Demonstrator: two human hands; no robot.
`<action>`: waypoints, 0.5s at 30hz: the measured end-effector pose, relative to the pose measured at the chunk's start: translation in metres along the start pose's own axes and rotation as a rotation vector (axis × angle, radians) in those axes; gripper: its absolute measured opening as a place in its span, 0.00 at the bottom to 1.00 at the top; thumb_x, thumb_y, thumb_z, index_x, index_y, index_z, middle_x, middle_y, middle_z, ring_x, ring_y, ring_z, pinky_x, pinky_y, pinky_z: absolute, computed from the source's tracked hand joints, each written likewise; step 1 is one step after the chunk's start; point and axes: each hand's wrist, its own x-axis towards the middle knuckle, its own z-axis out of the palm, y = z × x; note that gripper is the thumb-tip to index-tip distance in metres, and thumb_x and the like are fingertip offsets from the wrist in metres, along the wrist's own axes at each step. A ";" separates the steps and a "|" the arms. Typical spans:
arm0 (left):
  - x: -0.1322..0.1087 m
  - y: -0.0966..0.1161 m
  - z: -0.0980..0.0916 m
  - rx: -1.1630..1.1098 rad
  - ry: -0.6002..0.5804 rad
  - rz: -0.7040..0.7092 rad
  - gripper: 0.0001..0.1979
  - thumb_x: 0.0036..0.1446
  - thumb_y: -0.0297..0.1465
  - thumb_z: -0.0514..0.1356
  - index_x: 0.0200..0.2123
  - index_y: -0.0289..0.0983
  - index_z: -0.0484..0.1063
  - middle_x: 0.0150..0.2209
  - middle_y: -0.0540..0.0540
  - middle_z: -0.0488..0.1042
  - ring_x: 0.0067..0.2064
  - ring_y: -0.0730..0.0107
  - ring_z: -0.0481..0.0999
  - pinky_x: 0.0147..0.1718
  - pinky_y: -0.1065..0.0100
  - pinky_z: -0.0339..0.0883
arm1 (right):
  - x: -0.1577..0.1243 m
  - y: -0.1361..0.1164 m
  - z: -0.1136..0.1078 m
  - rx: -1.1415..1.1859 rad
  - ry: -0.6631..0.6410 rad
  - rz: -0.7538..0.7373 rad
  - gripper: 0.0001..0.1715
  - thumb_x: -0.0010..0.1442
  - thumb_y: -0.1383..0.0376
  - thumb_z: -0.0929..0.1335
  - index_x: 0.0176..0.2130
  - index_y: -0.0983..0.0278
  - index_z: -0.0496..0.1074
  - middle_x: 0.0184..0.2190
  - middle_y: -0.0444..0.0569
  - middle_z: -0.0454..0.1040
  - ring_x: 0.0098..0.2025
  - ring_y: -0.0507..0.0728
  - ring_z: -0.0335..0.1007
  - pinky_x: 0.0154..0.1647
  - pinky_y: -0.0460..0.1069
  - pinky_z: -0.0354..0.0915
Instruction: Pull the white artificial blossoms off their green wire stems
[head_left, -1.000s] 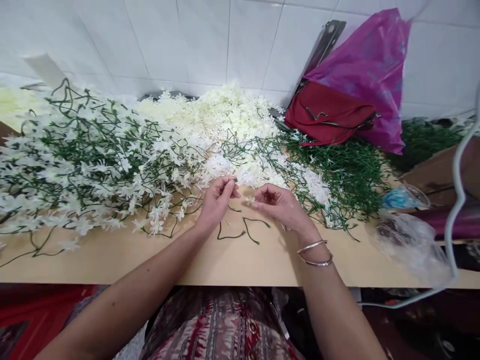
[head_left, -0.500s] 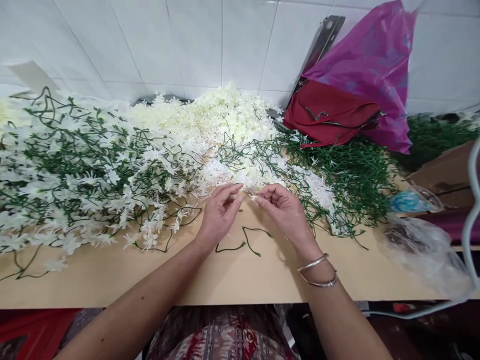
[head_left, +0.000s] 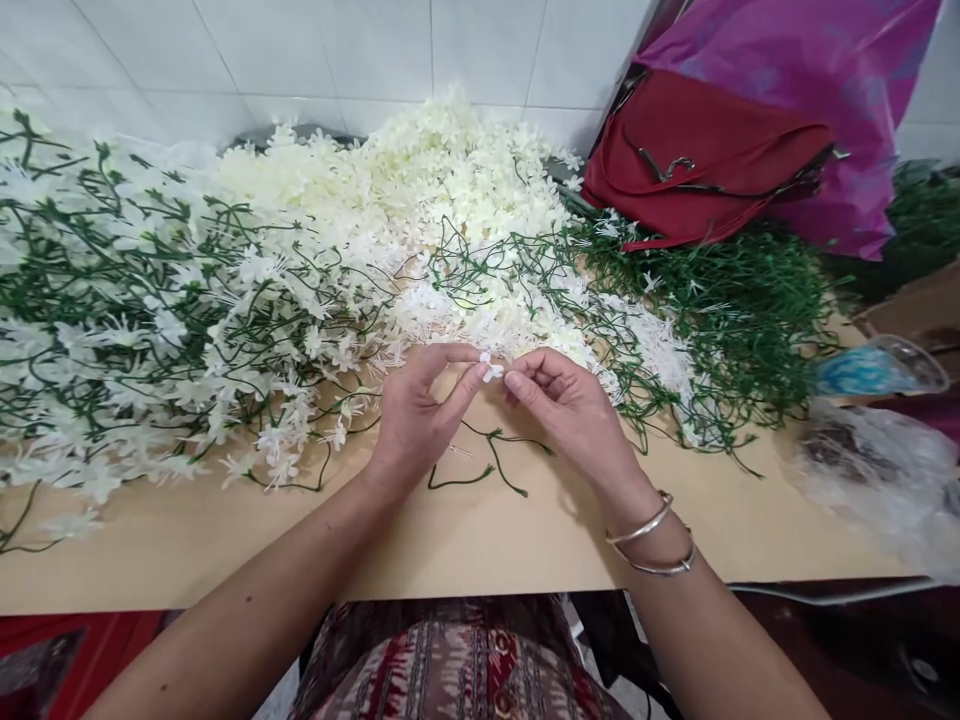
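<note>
My left hand (head_left: 416, 415) and my right hand (head_left: 574, 410) meet over the tan table (head_left: 465, 540), fingertips pinched around one small white artificial flower (head_left: 491, 368). A bare green wire stem (head_left: 487, 455) lies on the table just below the hands. Behind them spreads a heap of loose cream-white blossoms (head_left: 442, 190). To the left lie finished green stems with white flowers (head_left: 150, 320). To the right is a pile of bare green stems (head_left: 720, 310). Two silver bangles (head_left: 652, 540) circle my right wrist.
A red bag (head_left: 697, 150) and a magenta plastic bag (head_left: 817, 60) lean against the white tiled wall at the back right. Clear plastic bags (head_left: 877, 470) and a cardboard box (head_left: 915, 300) sit at the right edge. The table's front edge runs just above my lap.
The view has tipped down and closer. My left hand, flat half a second ago, has curled and now pinches the small white flower together with my right hand.
</note>
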 end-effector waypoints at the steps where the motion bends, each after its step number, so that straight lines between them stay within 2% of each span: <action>1: 0.000 0.002 -0.001 -0.003 0.039 -0.042 0.02 0.65 0.29 0.66 0.41 0.40 0.79 0.40 0.47 0.84 0.43 0.67 0.83 0.47 0.65 0.75 | -0.002 -0.001 0.001 -0.063 -0.018 -0.023 0.10 0.65 0.59 0.74 0.35 0.61 0.74 0.29 0.42 0.74 0.31 0.53 0.69 0.34 0.49 0.64; 3: 0.000 0.003 -0.004 -0.016 0.096 -0.105 0.02 0.64 0.30 0.66 0.40 0.40 0.78 0.38 0.49 0.83 0.41 0.68 0.82 0.44 0.67 0.74 | -0.006 -0.004 0.006 -0.205 -0.128 -0.090 0.09 0.63 0.63 0.76 0.34 0.61 0.74 0.31 0.43 0.74 0.33 0.54 0.69 0.35 0.50 0.64; 6: 0.001 0.001 -0.005 -0.043 0.121 -0.169 0.02 0.62 0.30 0.67 0.37 0.40 0.77 0.35 0.50 0.82 0.38 0.70 0.81 0.41 0.69 0.73 | -0.011 -0.005 0.014 -0.473 -0.343 -0.257 0.10 0.58 0.67 0.79 0.34 0.61 0.76 0.37 0.47 0.76 0.42 0.58 0.70 0.44 0.53 0.67; 9: 0.002 -0.005 -0.003 -0.123 0.127 -0.255 0.04 0.60 0.31 0.68 0.38 0.40 0.77 0.35 0.50 0.80 0.37 0.70 0.80 0.41 0.68 0.73 | -0.013 -0.004 0.020 -0.687 -0.423 -0.382 0.07 0.60 0.70 0.78 0.34 0.61 0.77 0.39 0.50 0.77 0.46 0.62 0.67 0.49 0.56 0.66; 12: 0.005 -0.009 -0.001 -0.314 0.149 -0.346 0.08 0.59 0.34 0.69 0.39 0.39 0.76 0.34 0.50 0.81 0.37 0.69 0.83 0.40 0.68 0.75 | -0.011 -0.003 0.020 -0.678 -0.408 -0.414 0.09 0.65 0.73 0.72 0.34 0.60 0.75 0.37 0.49 0.77 0.45 0.61 0.67 0.49 0.57 0.67; 13: 0.005 -0.010 0.000 -0.372 0.149 -0.373 0.09 0.59 0.36 0.70 0.39 0.39 0.75 0.34 0.50 0.81 0.37 0.68 0.83 0.40 0.68 0.76 | -0.011 -0.003 0.018 -0.640 -0.363 -0.403 0.09 0.66 0.72 0.71 0.34 0.60 0.75 0.37 0.48 0.77 0.44 0.60 0.68 0.48 0.57 0.67; 15: 0.005 -0.010 0.001 -0.436 0.132 -0.417 0.11 0.60 0.39 0.70 0.39 0.38 0.75 0.33 0.49 0.82 0.37 0.66 0.85 0.40 0.67 0.77 | -0.010 -0.003 0.015 -0.536 -0.192 -0.341 0.07 0.68 0.69 0.70 0.36 0.58 0.74 0.36 0.46 0.78 0.41 0.59 0.71 0.45 0.55 0.67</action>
